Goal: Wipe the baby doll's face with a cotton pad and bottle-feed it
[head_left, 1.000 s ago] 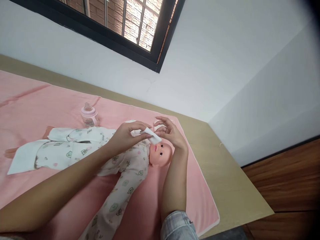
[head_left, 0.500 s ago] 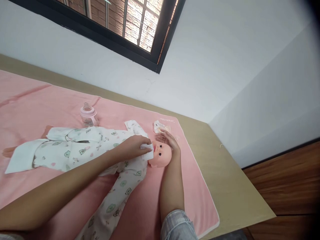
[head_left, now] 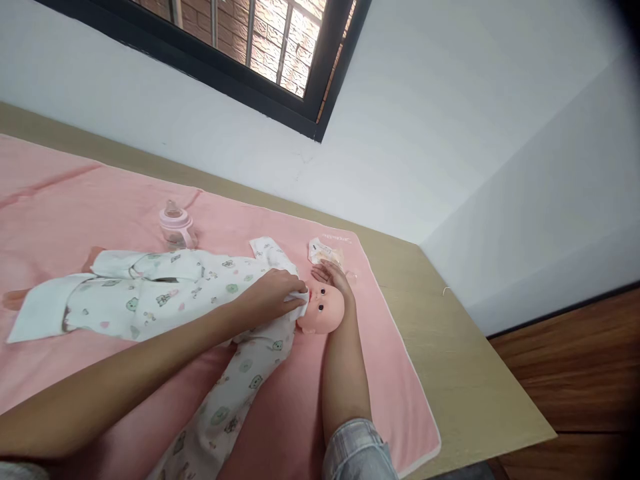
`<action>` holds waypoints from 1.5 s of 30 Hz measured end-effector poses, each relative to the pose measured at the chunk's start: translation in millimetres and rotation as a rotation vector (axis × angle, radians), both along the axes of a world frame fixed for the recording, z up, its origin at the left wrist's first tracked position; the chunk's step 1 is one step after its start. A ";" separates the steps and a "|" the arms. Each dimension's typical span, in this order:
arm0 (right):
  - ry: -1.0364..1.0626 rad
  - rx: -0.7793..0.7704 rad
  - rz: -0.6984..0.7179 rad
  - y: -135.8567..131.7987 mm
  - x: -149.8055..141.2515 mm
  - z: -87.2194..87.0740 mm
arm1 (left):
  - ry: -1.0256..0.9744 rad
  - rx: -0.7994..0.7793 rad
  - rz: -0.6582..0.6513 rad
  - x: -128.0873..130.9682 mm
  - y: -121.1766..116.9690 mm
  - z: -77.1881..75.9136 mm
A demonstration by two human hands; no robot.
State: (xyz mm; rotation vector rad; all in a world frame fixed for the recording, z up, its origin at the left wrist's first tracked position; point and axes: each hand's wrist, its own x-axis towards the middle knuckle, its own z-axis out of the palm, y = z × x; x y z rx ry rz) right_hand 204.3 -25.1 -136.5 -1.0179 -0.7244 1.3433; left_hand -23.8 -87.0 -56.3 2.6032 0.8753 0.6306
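A baby doll lies on its back in a white sleepsuit printed with small animals, its head to the right. My left hand reaches across the doll's chest and pinches a white wipe against the chin, just below the mouth. My fingers partly hide the wipe. Behind the crown of the head, my right hand curves around the far side, fingers extended and holding nothing. Close to those fingertips lies a small white and orange packet.
A pink baby bottle with a handle stands beyond the doll's legs. Everything rests on a pink blanket spread over a wooden tabletop. A white wall and a dark-framed window rise along the far side.
The wipe now looks more bunched up under my left fingers at the chin. My right hand stays by the head. The view has shifted very slightly.
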 end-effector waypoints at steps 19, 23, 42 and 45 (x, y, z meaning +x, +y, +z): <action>0.035 0.008 -0.030 3.0 -1.0 1.0 | 0.015 0.150 0.081 -1.3 4.0 -7.1; 0.002 -0.007 -0.042 2.8 -1.9 3.2 | 0.006 0.142 0.086 -1.5 3.7 -9.2; -0.026 0.010 -0.037 -6.6 -4.4 7.4 | -0.054 0.182 0.114 1.6 4.6 -9.8; -0.033 0.007 -0.034 -6.7 -4.2 8.5 | -0.038 0.186 0.122 1.9 4.1 -9.3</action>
